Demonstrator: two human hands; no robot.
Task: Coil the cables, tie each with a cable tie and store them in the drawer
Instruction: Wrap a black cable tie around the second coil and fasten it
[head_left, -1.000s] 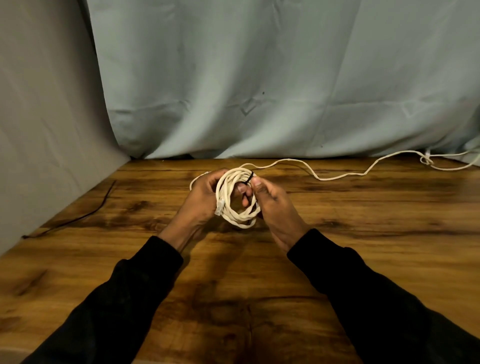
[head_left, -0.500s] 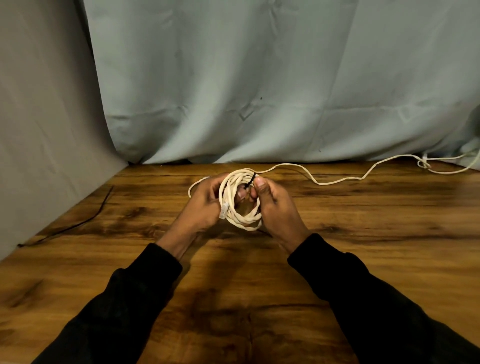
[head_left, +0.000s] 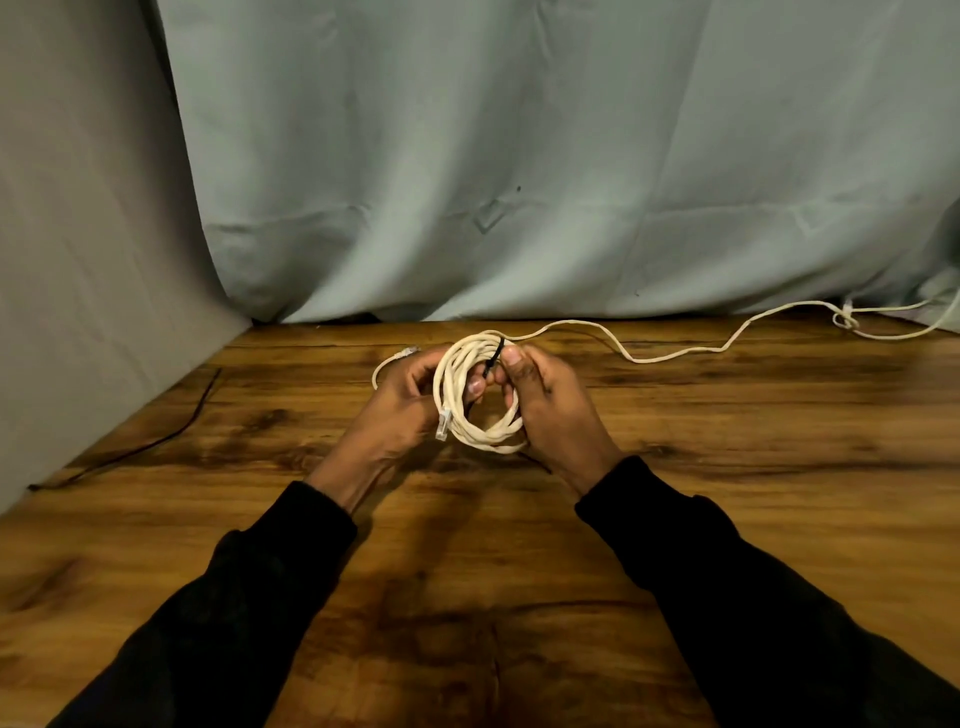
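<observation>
A coiled white network cable (head_left: 480, 434) is held upright above the wooden table (head_left: 727, 467). My left hand (head_left: 400, 415) grips the coil's left side, fingers through the loop; a clear plug hangs by that hand. My right hand (head_left: 550, 405) holds the coil's right side and pinches a black cable tie (head_left: 493, 358) wrapped round the top strands. A second white cable (head_left: 675, 348) lies loose on the table, trailing to the far right. No drawer is visible.
A thin black wire (head_left: 156, 441) runs along the table's left edge beside a grey wall. A pale cloth backdrop (head_left: 519, 182) hangs behind the table. Another white plug end (head_left: 405, 353) shows behind my left hand.
Both hands and the coil stay almost in place. My right thumb and fingers have shifted slightly on the black tie at the coil's top.
</observation>
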